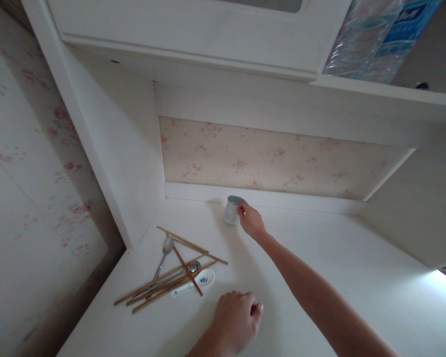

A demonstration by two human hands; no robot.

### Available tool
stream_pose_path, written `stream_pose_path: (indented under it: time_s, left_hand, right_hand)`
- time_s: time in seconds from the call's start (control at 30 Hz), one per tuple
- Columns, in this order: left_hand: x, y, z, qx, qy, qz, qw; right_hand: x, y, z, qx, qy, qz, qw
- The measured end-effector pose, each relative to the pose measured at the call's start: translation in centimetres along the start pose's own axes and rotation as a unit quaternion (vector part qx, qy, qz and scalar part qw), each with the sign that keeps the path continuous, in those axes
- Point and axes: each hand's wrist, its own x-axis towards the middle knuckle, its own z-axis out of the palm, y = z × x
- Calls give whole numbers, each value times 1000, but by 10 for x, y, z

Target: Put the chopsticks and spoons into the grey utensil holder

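My right hand (251, 218) reaches to the back of the white desktop and pinches the rim of a white utensil holder (231, 212) with small holes in its lower wall. The holder stands upright near the back edge, its grey inside partly visible. Closer to me, my left hand (235, 320) is curled into a loose fist with nothing visible in it. Left of both hands lies a loose pile: several wooden chopsticks (188, 270), a metal spoon (167, 246), another metal spoon (194, 267) partly under a chopstick, and a white ceramic spoon (205, 278) with a blue pattern.
A white side panel (122, 148) bounds the desktop (319, 248) on the left. Above hangs a white cabinet (189, 34), with wrapped plastic bottles (371, 34) on an open shelf at upper right. Flowered wallpaper (245, 153) shows behind.
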Motion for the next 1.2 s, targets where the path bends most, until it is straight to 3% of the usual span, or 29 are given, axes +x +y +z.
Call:
stream_pose_path:
  time_s: [0.2, 0.33, 0.47, 0.57, 0.77, 0.93, 1.03, 1.1, 1.17, 1.2]
  left_hand:
    - [1, -1, 3, -9, 5, 3, 1000]
    - [3, 1, 0, -26, 9, 1, 1000]
    - [6, 2, -4, -58, 17, 0, 998]
    - [9, 2, -6, -94, 10, 9, 995]
    - [13, 1, -4, -137, -12, -6, 991]
    - [12, 2, -9, -147, -36, -17, 988]
    - [6, 1, -22, -179, -105, 0, 978]
    - [2, -1, -34, -199, -163, -21, 966]
    - [1, -5, -50, -189, -184, -43, 964]
    - [3, -8, -59, -167, -166, -46, 971]
  right_hand:
    - [-62, 5, -26, 84, 51, -12, 995]
    - [-112, 13, -41, 200, 81, 7, 976]
    - [-155, 26, -47, 256, 88, 31, 962]
    - [-177, 40, -44, 257, 91, 11, 962]
    - [-195, 66, -29, 252, 86, -48, 963]
    - [-205, 65, -29, 231, 48, -85, 968]
    - [-209, 60, -35, 215, 16, -120, 969]
    - [-210, 58, -39, 215, 4, -134, 967]
    - [-209, 56, -41, 223, 2, -144, 964]
    - [-209, 55, -43, 228, 0, -149, 962]
